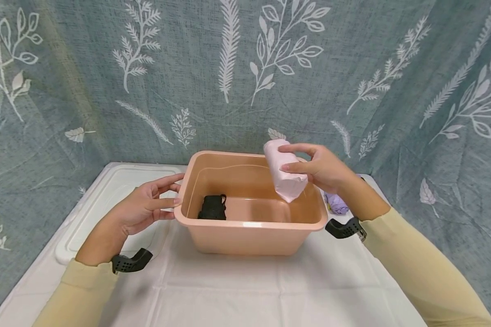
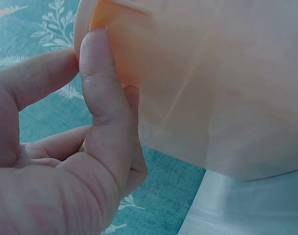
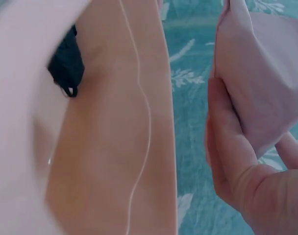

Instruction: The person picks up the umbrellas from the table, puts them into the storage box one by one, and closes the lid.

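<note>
black pouch (image 1: 213,207) in tub (image 1: 245,239), purple bundle (image 1: 337,204) beside

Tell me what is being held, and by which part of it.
The right grip holds the pale pink package by its right side in the head view. The left grip touches the bin's left rim; whether it pinches cannot be told.

Blue-green leaf-print curtain (image 1: 188,59), creased white tablecloth (image 1: 229,290), soft light

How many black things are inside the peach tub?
1: a black item inside the peach tub, toward its left end. The tub's near wall or the pink package could hide more.
</note>
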Demonstrator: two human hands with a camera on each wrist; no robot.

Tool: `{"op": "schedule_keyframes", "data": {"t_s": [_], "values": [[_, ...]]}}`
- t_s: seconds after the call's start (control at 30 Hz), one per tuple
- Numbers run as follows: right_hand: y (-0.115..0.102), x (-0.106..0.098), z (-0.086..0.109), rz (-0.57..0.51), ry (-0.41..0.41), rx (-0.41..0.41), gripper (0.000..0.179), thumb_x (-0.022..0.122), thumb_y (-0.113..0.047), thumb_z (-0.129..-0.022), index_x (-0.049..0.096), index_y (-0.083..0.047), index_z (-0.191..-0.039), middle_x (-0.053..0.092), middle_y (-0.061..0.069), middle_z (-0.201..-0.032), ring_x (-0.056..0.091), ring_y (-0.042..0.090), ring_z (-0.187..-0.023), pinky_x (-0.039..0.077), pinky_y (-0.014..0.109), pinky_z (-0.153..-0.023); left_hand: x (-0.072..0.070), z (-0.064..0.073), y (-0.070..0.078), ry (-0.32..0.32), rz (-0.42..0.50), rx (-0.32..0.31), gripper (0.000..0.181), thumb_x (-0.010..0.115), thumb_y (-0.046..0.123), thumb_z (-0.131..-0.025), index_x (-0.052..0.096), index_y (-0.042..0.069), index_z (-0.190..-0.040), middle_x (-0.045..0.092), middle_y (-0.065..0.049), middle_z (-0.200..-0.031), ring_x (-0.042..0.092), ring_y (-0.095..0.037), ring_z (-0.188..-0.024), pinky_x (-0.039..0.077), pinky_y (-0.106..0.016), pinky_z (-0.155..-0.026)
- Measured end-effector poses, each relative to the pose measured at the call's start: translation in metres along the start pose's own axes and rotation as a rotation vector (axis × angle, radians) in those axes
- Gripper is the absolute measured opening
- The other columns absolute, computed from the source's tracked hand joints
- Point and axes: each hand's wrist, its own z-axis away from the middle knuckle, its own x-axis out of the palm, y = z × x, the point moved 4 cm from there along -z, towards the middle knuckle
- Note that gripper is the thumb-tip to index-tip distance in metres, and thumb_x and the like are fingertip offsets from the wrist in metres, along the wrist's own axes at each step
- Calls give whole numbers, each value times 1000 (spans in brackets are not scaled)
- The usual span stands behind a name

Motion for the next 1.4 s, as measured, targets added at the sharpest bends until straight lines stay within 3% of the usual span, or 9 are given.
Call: {"op": "schedule_keyframes", "data": {"t_s": [0.13,0.33,0.47,0.7,0.97,1.17,1.4], "values": [[-3,7,-7,-12,-47,32,60,76,-6,-90,56,-10,-147,42,7,-157,65,9,-91,57,21,-69,0,1,0,-6,-4,9,76,64,-1,-98,26,7,-163,49,-3,-122,70,-12,-93,63,-29,-76],[-6,14,-18,57,-93,64,57,76,-7,-90,59,-11,-144,48,8,-151,58,6,-64,49,17,-57,-1,0,0,-4,-6,8,76,64,-1,-98,26,8,-163,50,-4,-122,70,-12,-93,63,-29,-76],[-7,20,-26,45,-142,102,54,72,-4,-92,59,-8,-144,49,9,-150,66,10,-76,57,22,-64,-1,0,0,-3,2,11,76,64,-1,-97,27,8,-163,50,-3,-121,70,-13,-95,63,-30,-76],[-7,33,-38,8,-200,209,46,72,-3,-93,63,-6,-138,64,10,-121,70,17,-79,61,28,-66,0,0,1,2,-9,11,76,65,0,-97,27,8,-163,51,-4,-122,70,-14,-98,64,-31,-78],[-3,51,-53,56,-315,287,45,72,-5,-93,64,-5,-137,56,12,-144,68,19,-91,61,30,-74,0,0,0,-2,-12,10,76,64,-1,-97,27,8,-163,50,-5,-124,70,-13,-97,64,-31,-78],[7,63,-66,116,-334,354,40,75,-7,-91,69,-7,-131,61,11,-138,68,21,-91,61,31,-75,0,1,0,-9,-6,22,76,65,-1,-97,27,7,-163,50,-5,-123,70,-13,-98,64,-31,-78],[24,77,-81,142,-391,413,40,71,-7,-95,66,-5,-134,62,11,-134,65,20,-92,59,30,-75,0,0,-1,-6,-5,17,76,64,-1,-97,27,7,-163,49,-5,-124,70,-14,-98,64,-31,-78]]}}
